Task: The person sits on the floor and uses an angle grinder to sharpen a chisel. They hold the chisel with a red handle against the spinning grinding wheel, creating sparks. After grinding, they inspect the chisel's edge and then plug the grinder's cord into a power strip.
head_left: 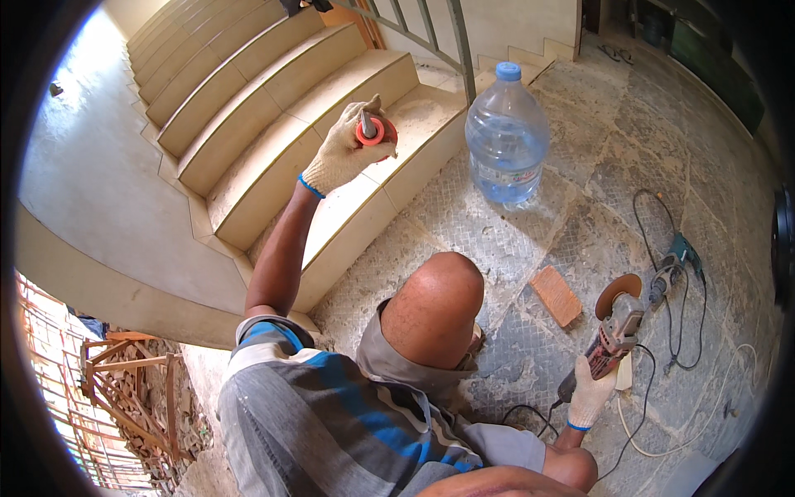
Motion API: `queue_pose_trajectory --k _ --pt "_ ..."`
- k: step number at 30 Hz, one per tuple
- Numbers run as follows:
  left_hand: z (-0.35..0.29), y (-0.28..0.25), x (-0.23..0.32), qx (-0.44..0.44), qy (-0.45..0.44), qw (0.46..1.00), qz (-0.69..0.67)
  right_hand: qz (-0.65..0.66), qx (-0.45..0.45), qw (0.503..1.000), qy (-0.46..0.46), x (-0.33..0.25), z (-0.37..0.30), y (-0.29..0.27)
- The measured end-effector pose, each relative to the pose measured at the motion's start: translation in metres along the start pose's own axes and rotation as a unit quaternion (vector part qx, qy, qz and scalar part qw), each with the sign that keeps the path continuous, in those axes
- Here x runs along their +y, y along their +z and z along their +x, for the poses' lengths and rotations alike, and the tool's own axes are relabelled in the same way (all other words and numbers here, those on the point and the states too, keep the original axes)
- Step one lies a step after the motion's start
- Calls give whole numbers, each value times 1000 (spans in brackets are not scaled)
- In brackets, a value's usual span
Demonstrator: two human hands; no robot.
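Observation:
My left hand, in a cream knitted glove with a blue cuff, is raised over the lower stairs. It is closed around a chisel with a red round guard and a grey metal blade, seen nearly end-on. Low at the right, my right hand wears a matching glove and grips the body of an angle grinder. The grinder is fitted with a brown disc that points away from me. Beyond it, to the left, an orange-red brick lies flat on the floor.
Tiled stairs climb at the upper left beside a metal railing. A large clear bottle with a blue cap stands at their foot, partly filled. At the right, a green power tool lies among dark cables; a pale cord curves across the dusty floor.

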State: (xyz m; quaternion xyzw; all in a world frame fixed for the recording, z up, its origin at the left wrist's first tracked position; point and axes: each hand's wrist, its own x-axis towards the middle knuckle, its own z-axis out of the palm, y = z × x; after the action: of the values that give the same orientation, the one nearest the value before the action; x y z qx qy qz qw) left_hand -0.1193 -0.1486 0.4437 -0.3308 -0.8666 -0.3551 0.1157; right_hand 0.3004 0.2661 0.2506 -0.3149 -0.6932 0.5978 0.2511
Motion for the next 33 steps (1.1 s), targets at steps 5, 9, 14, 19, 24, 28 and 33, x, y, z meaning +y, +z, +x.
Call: queue_pose_trajectory --k 5,9,14,19,24,28,33 --pt "-7 10 -16 -31 13 998 -45 -10 -34 999 35 -1 0 -4" --pt "-10 14 -20 -56 -4 996 -75 -10 -30 999 34 2 0 -4" --pt "-16 22 -9 -49 -38 991 -119 -18 -30 999 18 5 0 -4" --pt "-15 23 2 -79 -61 981 -164 -33 -26 998 36 8 1 -6" --pt "-14 30 3 -92 -72 972 -201 -20 -33 999 27 7 1 -5" --pt "-13 40 3 -95 -96 971 -197 -26 -26 997 68 2 0 -4" --pt "-8 56 17 -96 -49 991 -77 -41 -33 998 47 3 0 -2"
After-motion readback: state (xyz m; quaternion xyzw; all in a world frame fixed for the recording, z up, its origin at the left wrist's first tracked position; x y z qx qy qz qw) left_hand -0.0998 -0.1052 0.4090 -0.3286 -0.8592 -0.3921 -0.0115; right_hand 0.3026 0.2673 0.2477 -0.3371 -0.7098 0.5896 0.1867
